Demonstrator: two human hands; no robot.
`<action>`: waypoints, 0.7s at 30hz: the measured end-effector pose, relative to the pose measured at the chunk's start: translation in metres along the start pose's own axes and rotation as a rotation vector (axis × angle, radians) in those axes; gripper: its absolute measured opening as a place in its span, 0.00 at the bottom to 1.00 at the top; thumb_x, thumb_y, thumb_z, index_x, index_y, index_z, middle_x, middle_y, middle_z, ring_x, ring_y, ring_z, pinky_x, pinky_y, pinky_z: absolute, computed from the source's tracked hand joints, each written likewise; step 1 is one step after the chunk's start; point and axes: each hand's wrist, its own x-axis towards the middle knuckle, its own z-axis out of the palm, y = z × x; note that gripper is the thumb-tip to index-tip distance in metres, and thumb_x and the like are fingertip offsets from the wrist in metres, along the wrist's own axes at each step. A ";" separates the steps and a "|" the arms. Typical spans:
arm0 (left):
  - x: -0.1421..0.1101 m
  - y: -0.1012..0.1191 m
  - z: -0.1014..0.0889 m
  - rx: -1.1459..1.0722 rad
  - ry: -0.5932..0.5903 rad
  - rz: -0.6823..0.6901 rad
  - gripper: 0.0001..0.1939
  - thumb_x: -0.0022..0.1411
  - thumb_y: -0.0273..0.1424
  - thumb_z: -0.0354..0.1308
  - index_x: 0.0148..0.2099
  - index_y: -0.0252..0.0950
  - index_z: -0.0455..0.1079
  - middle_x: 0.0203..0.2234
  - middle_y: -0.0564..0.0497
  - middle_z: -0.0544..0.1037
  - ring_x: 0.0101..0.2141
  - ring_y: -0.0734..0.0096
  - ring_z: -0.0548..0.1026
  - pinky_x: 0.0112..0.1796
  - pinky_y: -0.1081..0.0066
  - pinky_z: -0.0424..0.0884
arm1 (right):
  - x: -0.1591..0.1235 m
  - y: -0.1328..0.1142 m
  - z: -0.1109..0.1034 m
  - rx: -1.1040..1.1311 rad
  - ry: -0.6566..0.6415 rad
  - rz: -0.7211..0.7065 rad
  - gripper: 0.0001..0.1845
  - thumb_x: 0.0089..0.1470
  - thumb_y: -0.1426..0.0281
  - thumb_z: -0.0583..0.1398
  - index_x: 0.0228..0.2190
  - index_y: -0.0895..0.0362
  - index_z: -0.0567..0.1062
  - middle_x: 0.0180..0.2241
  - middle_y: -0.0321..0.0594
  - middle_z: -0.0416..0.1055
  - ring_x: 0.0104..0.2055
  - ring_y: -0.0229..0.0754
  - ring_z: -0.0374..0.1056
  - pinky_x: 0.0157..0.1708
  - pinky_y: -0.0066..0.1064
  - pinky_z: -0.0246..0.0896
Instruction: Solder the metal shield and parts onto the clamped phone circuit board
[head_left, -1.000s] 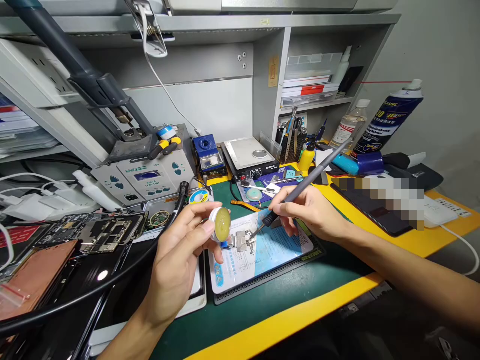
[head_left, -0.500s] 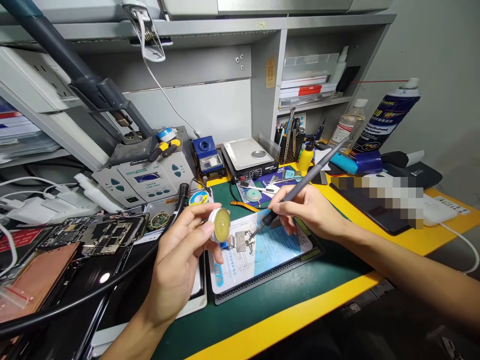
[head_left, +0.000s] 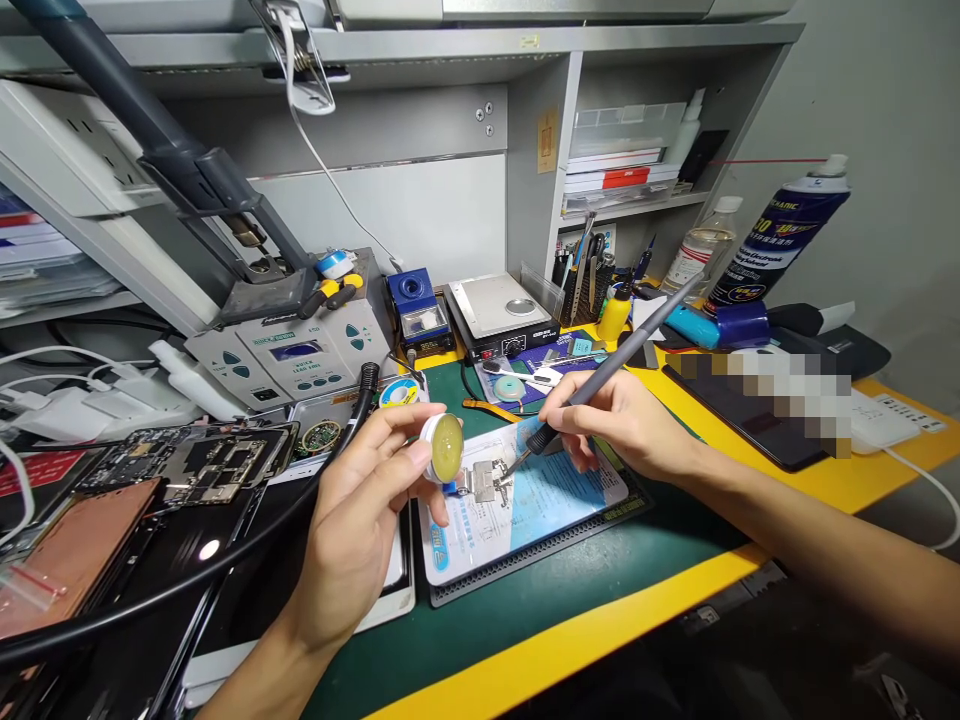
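Curled inward, the person's left hand (head_left: 352, 520) pinches a small round jar (head_left: 448, 450) between thumb and fingers, its yellowish contents tipped on edge. Right fingers and thumb close round a grey pen-like tool (head_left: 611, 358), held slanting like a pencil; the right hand (head_left: 626, 425) is above the right part of a printed card (head_left: 529, 515). Its thin tip comes down at the right side of a silvery metal piece (head_left: 486, 482), which lies on the card just right of the jar; whether they touch is too small to tell.

Against half a second ago, both grips match and jar, tool and metal piece keep their places relative to one another; only the whole view has shifted slightly.

Under the card is a dark perforated pad (head_left: 480, 588), on a green mat (head_left: 600, 590) bordered by a yellow desk edge (head_left: 555, 648). Circuit boards (head_left: 225, 472) and a copper-coloured plate (head_left: 97, 555) crowd the left, crossed in front by a black hose (head_left: 361, 405). Behind stand a grey control unit (head_left: 307, 360), a blue holder (head_left: 416, 295) and a silver-topped box (head_left: 491, 310). Near the right wall (head_left: 885, 90), a clear bottle (head_left: 697, 255) and a dark spray can (head_left: 784, 230) stand behind a black phone-like slab (head_left: 720, 410). Grey shelving (head_left: 450, 45) spans the back.
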 end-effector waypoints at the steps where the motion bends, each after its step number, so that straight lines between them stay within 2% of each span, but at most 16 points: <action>1: 0.000 0.000 0.000 -0.001 -0.002 0.000 0.15 0.64 0.39 0.58 0.51 0.40 0.71 0.39 0.52 0.77 0.26 0.72 0.73 0.27 0.69 0.69 | 0.000 0.000 0.000 -0.001 0.000 0.001 0.05 0.49 0.69 0.66 0.25 0.57 0.76 0.13 0.30 0.67 0.14 0.37 0.67 0.15 0.26 0.59; 14: -0.001 0.003 0.002 0.014 0.009 -0.020 0.14 0.65 0.39 0.57 0.50 0.39 0.71 0.37 0.52 0.77 0.25 0.71 0.72 0.27 0.68 0.68 | -0.003 -0.006 0.002 -0.007 -0.001 -0.012 0.02 0.46 0.72 0.65 0.27 0.57 0.77 0.13 0.28 0.66 0.14 0.34 0.62 0.18 0.27 0.63; 21: -0.001 0.002 0.002 0.007 0.013 -0.010 0.16 0.64 0.39 0.59 0.51 0.39 0.71 0.36 0.51 0.77 0.25 0.71 0.72 0.26 0.69 0.68 | -0.006 -0.004 0.001 -0.005 -0.010 -0.033 0.03 0.44 0.74 0.65 0.27 0.58 0.78 0.16 0.31 0.69 0.16 0.35 0.65 0.17 0.26 0.61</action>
